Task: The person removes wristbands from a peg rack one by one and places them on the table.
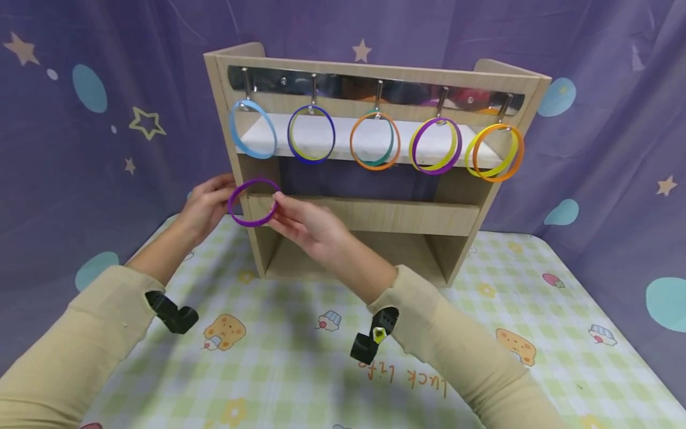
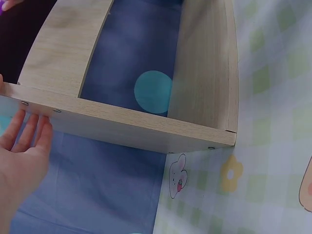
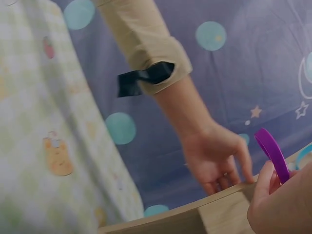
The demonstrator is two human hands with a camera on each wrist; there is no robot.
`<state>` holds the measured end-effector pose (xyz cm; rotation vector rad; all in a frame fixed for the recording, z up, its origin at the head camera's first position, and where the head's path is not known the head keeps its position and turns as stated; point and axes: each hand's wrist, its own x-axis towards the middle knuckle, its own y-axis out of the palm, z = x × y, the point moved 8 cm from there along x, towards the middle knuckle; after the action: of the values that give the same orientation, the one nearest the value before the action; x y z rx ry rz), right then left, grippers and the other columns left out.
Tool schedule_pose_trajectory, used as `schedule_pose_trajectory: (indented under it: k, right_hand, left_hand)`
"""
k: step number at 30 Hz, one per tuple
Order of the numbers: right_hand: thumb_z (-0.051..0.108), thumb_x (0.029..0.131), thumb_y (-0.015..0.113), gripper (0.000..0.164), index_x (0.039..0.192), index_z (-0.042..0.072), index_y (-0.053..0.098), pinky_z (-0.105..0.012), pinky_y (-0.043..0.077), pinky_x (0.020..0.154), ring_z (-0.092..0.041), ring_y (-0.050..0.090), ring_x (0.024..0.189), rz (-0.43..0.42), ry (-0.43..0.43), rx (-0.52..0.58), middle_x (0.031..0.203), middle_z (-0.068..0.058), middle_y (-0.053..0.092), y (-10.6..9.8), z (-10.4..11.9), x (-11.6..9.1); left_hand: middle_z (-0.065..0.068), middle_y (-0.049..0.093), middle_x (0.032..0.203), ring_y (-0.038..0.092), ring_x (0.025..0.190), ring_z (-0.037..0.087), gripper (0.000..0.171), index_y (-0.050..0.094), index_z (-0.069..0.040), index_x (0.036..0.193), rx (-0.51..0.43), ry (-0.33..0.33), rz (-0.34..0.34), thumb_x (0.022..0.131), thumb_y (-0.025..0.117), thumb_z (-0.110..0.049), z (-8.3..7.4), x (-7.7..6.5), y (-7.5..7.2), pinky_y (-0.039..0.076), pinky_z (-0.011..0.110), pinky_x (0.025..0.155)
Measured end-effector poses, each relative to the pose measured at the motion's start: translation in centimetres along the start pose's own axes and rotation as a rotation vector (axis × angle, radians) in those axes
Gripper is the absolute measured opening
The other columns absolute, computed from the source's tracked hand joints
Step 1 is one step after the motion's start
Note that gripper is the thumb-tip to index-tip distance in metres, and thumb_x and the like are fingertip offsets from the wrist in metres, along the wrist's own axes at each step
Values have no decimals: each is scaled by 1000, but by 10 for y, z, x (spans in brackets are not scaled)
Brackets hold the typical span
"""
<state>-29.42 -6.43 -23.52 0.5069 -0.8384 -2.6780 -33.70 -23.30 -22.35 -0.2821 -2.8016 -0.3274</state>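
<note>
My right hand (image 1: pixel 305 223) pinches a purple ring (image 1: pixel 249 223) in front of the left upright of a wooden shelf unit (image 1: pixel 375 214). In the right wrist view the purple ring (image 3: pixel 271 152) stands on edge between the fingers of that right hand (image 3: pixel 287 204). My left hand (image 1: pixel 206 202) lies with straight fingers against the shelf's left side panel, just left of the ring. Seen from the left wrist, the left hand (image 2: pixel 22 156) touches the panel edge of the shelf (image 2: pixel 146 129). From the right wrist, the left hand (image 3: pixel 214 156) rests its fingertips on the wood (image 3: pixel 195 219).
A metal hook rail (image 1: pixel 375 89) runs across the shelf top; rings hang from its hooks: light blue (image 1: pixel 233 132), blue-yellow (image 1: pixel 311 159), orange-teal (image 1: pixel 375 167), purple-yellow (image 1: pixel 434 170), yellow-orange (image 1: pixel 495 176). A checked cloth (image 1: pixel 300 357) covers the table; a purple starred curtain (image 1: pixel 80 149) hangs behind.
</note>
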Motion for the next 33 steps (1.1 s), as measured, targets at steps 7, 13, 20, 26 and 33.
schedule_pose_trajectory:
  k: [7, 13, 20, 26, 33]
  right_hand:
    - [7, 95, 58, 33, 127, -4, 59, -35, 48, 105, -15, 61, 82, -30, 74, -68, 88, -8, 63, -16, -22, 1]
    - [5, 96, 56, 32, 126, -5, 58, -35, 47, 104, -12, 62, 76, -31, 86, -167, 79, -4, 63, -28, -39, 4]
    - [1, 94, 57, 31, 123, -9, 59, -35, 51, 97, -11, 63, 70, -30, 69, -257, 73, -3, 64, -41, -60, 8]
    - [0, 93, 59, 28, 118, -11, 61, -34, 54, 91, -11, 64, 66, -52, 89, -348, 73, -4, 63, -57, -84, 11]
    - [1, 93, 59, 28, 117, -13, 60, -26, 59, 78, -9, 61, 63, -80, 123, -456, 78, -7, 64, -78, -113, 12]
  left_hand:
    - [-5, 64, 96, 62, 92, 5, 16, 49, -5, 113, 51, -18, 12, 97, 49, -4, 1, 1, 1, 49, 12, 87]
    - [-7, 65, 98, 62, 93, 4, 18, 48, -5, 114, 68, -20, 4, 97, 49, -4, 1, 1, 1, 47, 11, 89]
    - [-8, 64, 101, 61, 96, 3, 21, 47, -5, 118, 92, -31, 4, 97, 50, -6, 1, 1, 0, 45, 11, 90]
    - [-8, 62, 102, 60, 98, 2, 23, 45, -6, 119, 98, -45, 12, 97, 49, -7, 2, 0, 0, 43, 11, 90]
    - [-9, 62, 103, 60, 98, 1, 22, 45, -6, 119, 100, -52, 13, 97, 50, -8, 2, 0, 0, 43, 12, 90]
